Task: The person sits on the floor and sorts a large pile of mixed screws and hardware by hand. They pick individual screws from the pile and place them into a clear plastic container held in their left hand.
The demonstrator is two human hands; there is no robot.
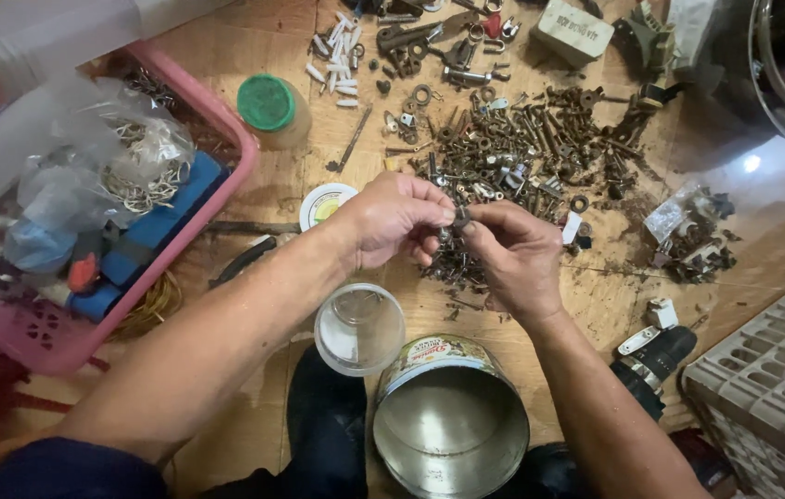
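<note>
Left arm: bare forearm enters from the lower left and runs diagonally up toward the centre; a dark sleeve covers the upper arm at the bottom edge.
Left hand point(395, 222): back of the hand faces the camera, fingers curled inward, thumb and fingertips pinched together at the right side of the hand.
Right arm: bare forearm rises from the lower right, angled up and to the left.
Right hand point(515, 257): knuckles up, fingers bent, thumb and forefinger closed in a pinch.
Hands together: the 2 pinches meet tip to tip at the centre, touching.
Wrists: both nearly straight.
</note>
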